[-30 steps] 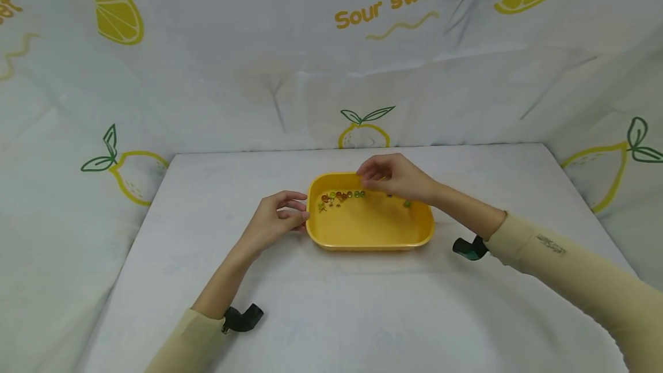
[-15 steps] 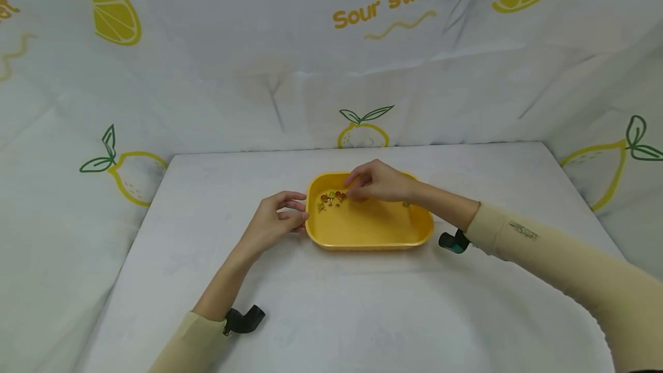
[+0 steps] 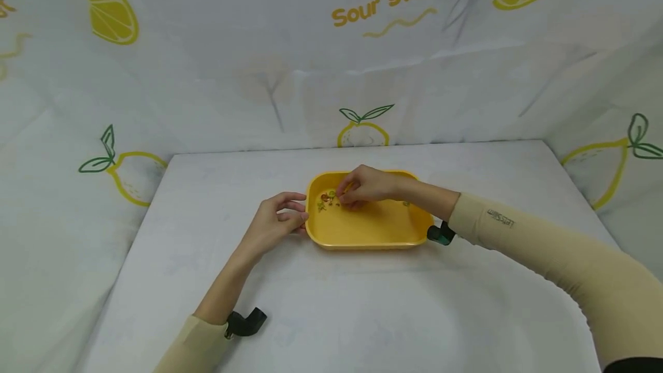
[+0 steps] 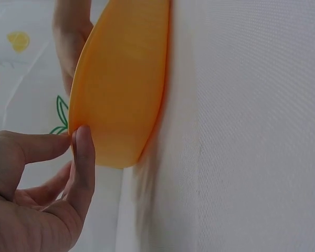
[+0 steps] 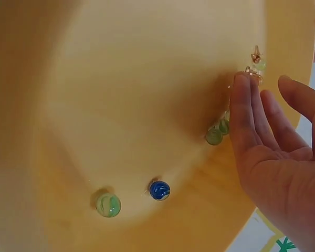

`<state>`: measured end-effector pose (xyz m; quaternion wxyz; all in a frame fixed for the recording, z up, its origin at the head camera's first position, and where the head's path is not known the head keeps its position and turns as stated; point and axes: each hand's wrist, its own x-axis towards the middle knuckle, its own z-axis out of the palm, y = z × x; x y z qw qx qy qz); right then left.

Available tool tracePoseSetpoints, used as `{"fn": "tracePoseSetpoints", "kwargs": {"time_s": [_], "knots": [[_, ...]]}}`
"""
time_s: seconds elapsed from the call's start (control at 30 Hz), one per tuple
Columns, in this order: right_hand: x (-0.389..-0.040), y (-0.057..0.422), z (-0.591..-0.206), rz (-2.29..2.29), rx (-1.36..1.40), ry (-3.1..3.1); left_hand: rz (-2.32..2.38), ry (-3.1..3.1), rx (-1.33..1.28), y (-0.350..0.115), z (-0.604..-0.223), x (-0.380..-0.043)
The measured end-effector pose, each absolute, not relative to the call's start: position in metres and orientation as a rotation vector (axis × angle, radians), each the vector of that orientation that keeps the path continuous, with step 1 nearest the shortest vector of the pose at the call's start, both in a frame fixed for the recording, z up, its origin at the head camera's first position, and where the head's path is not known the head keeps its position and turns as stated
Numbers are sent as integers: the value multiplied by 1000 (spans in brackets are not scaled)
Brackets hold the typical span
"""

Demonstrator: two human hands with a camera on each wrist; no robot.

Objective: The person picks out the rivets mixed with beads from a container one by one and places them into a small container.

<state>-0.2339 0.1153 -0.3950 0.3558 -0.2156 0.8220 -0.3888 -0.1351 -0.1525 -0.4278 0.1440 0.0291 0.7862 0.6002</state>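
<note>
The left hand (image 3: 274, 220) pinches the left rim of the yellow tray (image 3: 370, 233); near the tray's far left corner, the right hand (image 3: 366, 185) has its fingertips at small trinkets (image 5: 256, 56), gripping any I cannot tell, two green marbles (image 5: 214, 136) just beside its fingers

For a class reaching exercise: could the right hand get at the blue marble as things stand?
Likely yes: the right hand is over the tray, and the blue marble lies uncovered in it, apart from the other marbles, so nothing visible blocks the way.
</note>
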Motion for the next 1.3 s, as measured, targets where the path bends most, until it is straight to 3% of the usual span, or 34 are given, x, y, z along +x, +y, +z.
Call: {"fn": "tracePoseSetpoints", "kwargs": {"time_s": [1.3], "knots": [[-243, 98, -396, -845, -660, 2114, 1758, 2236, 95, -152, -429, -132]]}}
